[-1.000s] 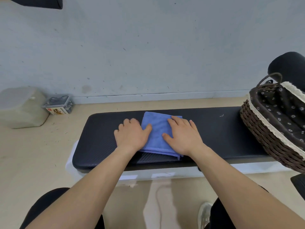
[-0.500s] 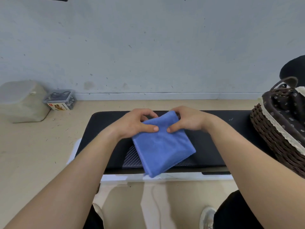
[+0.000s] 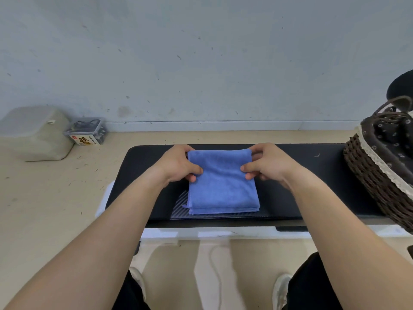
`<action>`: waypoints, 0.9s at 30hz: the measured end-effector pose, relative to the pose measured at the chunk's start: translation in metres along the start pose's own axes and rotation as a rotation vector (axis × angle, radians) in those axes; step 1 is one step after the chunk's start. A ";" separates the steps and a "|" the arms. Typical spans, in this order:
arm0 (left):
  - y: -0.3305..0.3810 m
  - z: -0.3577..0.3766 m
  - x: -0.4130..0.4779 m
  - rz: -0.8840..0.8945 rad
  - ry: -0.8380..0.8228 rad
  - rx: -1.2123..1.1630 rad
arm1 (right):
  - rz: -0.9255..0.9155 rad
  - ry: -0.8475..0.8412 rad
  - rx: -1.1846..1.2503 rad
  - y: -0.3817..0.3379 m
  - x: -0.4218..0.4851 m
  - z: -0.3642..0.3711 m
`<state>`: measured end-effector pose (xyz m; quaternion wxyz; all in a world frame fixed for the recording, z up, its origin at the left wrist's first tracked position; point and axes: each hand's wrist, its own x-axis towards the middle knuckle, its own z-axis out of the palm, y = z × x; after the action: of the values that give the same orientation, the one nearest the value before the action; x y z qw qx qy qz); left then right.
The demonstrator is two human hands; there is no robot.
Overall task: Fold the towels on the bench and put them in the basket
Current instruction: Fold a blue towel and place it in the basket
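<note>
The left hand (image 3: 178,166) pinches the left edge of the folded blue towel (image 3: 223,189), thumb on top, fingers curled beneath. The towel sits mid-bench (image 3: 312,186), its long axis running near to far (layered loose edges toward the person). The right hand (image 3: 268,167) pinches its right edge likewise; the wicker basket (image 3: 366,175) stands at the bench's right end.

1. One view only, worn on the head, looking forward and steeply down.
2. It faces the wall (image 3: 201,63), with the worktop (image 3: 312,175) close below, lying crosswise.
3. The right edge cuts the basket (image 3: 368,175); floor (image 3: 55,198) fills the left.
</note>
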<state>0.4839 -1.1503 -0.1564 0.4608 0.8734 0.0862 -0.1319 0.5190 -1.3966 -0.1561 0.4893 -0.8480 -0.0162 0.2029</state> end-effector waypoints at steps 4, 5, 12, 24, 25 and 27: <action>0.003 0.006 -0.008 -0.008 0.029 -0.063 | -0.033 0.004 -0.009 0.004 -0.006 -0.001; 0.003 0.006 -0.009 -0.002 0.037 -0.082 | -0.041 0.012 -0.003 0.005 -0.007 -0.001; -0.006 -0.001 -0.025 0.115 0.024 -0.010 | -0.149 -0.016 -0.027 0.011 -0.021 -0.003; -0.031 0.009 -0.062 0.309 -0.051 0.248 | -0.359 -0.038 -0.312 0.038 -0.059 -0.002; -0.033 0.010 -0.064 0.311 -0.039 0.293 | -0.380 -0.026 -0.390 0.039 -0.062 0.000; -0.035 0.014 -0.067 0.323 0.001 0.356 | -0.419 0.001 -0.526 0.039 -0.067 0.002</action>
<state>0.4085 -1.1446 -0.1702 0.3145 0.9434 -0.0789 -0.0691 0.4497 -1.4309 -0.1677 0.2849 -0.9235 -0.2419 0.0865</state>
